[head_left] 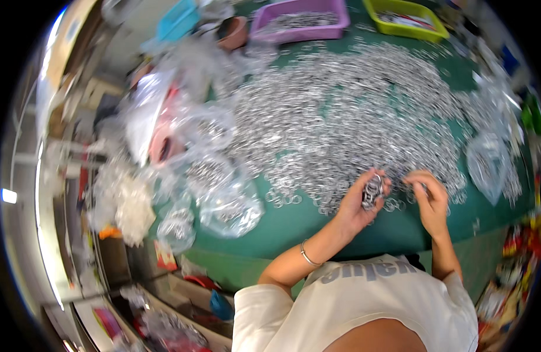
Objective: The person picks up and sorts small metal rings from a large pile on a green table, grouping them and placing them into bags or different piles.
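A handful of silver metal rings (373, 192) rests in my left hand (352, 206), with the fingers curled around them and the palm turned up. Just to its right, at the near edge of a wide spread of loose metal rings (341, 132), is my right hand (433, 202). Its fingers are bent and the thumb is drawn in toward them; anything between the fingertips is too small and blurred to make out. A gap separates the two hands, with some rings lying between them on the green tabletop (394, 232).
Clear plastic bags holding rings (230, 205) lie on the left, and another bag (487, 164) sits at the right. At the far edge stand a purple basket (300, 36) and a yellow-green basket (408, 29). A drawer-like bin (182, 314) with plastic-wrapped items is below left.
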The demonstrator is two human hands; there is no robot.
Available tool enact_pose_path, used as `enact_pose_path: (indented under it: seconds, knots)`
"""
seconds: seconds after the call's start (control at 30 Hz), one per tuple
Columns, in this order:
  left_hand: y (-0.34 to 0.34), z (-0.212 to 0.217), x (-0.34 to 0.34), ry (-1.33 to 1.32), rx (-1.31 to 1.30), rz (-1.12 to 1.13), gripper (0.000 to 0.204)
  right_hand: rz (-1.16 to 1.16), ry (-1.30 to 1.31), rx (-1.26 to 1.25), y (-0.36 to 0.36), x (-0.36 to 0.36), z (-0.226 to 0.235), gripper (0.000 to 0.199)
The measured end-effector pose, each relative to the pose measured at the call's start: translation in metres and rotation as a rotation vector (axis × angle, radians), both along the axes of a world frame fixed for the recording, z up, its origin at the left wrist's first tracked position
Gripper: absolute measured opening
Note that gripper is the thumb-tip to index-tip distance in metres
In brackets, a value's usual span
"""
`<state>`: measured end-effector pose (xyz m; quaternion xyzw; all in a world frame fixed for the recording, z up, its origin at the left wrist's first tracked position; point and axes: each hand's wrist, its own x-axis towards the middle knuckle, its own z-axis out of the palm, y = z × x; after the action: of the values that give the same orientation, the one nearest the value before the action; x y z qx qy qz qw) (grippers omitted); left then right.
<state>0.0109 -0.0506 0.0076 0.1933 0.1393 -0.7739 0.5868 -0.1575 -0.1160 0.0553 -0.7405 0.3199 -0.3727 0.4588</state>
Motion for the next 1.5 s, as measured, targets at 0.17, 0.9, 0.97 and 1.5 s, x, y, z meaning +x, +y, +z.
enact_pose_path:
  seconds: [0.17,0.9,0.97,1.5]
  knots:
    - [0.052,0.018,0.06,-0.128,0.026,0.316,0.024,0.02,-0.097,0.171,0.005,-0.003,-0.023,0.011]
    - [0.071,0.047,0.087,0.012,0.055,0.567,0.03,0.406,-0.043,-0.278,0.03,0.083,0.022,0.013]
    - [0.072,0.04,0.119,0.013,0.01,0.693,0.028,0.396,-0.029,-0.231,0.032,0.078,0.013,0.011]
    - [0.025,0.07,0.325,-1.22,0.381,0.84,0.073,0.027,0.085,0.054,-0.016,-0.014,-0.01,0.009]
